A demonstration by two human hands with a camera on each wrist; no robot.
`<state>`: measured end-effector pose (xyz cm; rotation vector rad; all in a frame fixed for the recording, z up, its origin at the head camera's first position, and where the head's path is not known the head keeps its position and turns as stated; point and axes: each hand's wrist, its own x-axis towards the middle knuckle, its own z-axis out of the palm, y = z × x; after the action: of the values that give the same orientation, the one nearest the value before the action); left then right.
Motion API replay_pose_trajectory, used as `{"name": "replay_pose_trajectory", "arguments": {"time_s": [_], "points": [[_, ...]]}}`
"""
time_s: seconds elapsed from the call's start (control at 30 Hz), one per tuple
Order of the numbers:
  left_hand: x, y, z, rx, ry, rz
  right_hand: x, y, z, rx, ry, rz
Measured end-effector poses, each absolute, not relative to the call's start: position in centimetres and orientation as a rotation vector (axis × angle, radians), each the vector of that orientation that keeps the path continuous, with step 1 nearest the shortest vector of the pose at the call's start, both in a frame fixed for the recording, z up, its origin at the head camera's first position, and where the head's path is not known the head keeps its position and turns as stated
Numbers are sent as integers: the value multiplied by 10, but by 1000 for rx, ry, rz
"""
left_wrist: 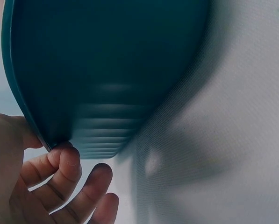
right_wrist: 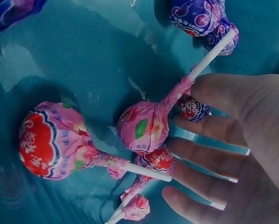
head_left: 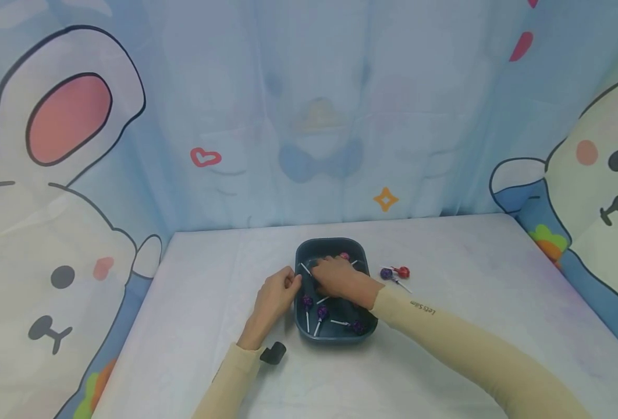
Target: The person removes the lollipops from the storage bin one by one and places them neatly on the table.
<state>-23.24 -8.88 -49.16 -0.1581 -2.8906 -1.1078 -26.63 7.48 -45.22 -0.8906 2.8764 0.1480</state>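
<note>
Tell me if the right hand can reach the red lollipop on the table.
Probably yes: the red lollipop lies uncovered on the table, though the box wall and a purple lollipop lie between it and the right hand.

**Curtained Booth**

A blue curtain (head_left: pixel 319 70) is hanging behind and beside a white table (head_left: pixel 225 291), forming a booth; cartoon animals (head_left: pixel 16 244) (one big-eared) are decorating it. The curtain is hiding whether this is home or studio.
</note>
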Motion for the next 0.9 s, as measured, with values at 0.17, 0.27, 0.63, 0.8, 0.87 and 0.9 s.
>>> {"name": "replay_pose_trajectory", "arguments": {"time_s": [0.17,0.27,0.63,0.8,0.87,0.9], "points": [[-232,-88,-491,-156,-2888,-1098,-267,76,-454,-892,2885,144],[-232,-88,-491,-156,-2885,-1100,-267,77,-454,-895,2881,117],[-230,-89,-489,-156,-2875,-1113,-277,88,-442,-866,2896,77],[-231,-88,-489,-151,-2882,-1129,-277,95,-428,-864,2889,52],[-231,-88,-489,-152,-2884,-1134,-278,97,-425,-859,2892,44],[-231,-88,-489,-152,-2885,-1134,-278,99,-424,-857,2895,42]]}}
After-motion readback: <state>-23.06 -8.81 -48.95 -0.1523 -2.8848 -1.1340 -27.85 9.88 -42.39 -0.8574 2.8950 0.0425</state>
